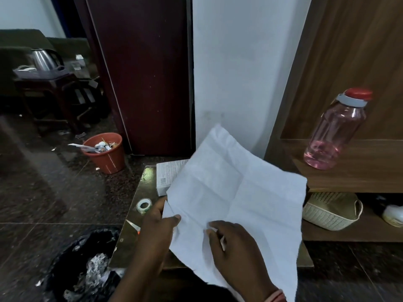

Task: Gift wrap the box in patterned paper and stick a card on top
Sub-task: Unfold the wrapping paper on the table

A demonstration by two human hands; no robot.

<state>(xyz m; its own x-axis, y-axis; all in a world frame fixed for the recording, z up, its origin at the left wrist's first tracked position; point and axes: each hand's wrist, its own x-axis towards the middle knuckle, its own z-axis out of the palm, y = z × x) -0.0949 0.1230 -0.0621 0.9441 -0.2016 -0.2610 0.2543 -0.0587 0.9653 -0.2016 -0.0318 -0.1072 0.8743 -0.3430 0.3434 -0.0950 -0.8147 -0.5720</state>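
Observation:
A large creased sheet of paper (235,188), its plain white side up, is held above a small gold table (135,205). My left hand (159,227) pinches its left edge between thumb and fingers. My right hand (231,243) grips the sheet near its lower middle, fingers curled on the paper. A white printed box (169,176) lies on the table behind the sheet, mostly hidden by it. A roll of clear tape (144,205) sits on the table left of my left hand. No card is visible.
Scissors with an orange handle (134,226) lie by the table's left edge. A black bin bag with paper scraps (87,267) is on the floor at left, an orange waste bucket (106,152) farther back. A pink bottle (333,131) and a woven basket (329,212) occupy the wooden shelf at right.

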